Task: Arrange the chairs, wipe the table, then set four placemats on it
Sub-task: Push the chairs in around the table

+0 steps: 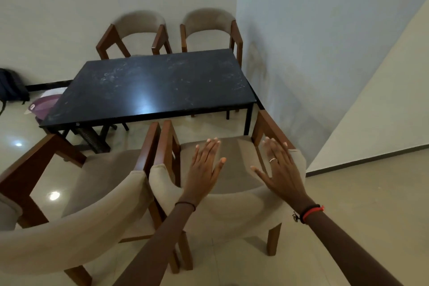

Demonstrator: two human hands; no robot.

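A black table [151, 86] with a smeared, dusty top stands near the room's corner. Two beige chairs with brown wooden frames stand at its far side, the left one [137, 30] and the right one [211, 25], both against the wall. Two more stand on my side, a near left chair [76, 211] and a near right chair [232, 206], a little back from the table. My left hand [205, 165] and my right hand [282, 167] hover flat with fingers spread over the near right chair's curved backrest, holding nothing. No placemats or cloth are in view.
A purple basin [41, 104] sits on the floor by the table's left end, with a dark backpack [12, 86] by the wall behind it. A dark low stand [92, 137] shows under the table. Walls close in behind and to the right; glossy tiled floor lies to the right.
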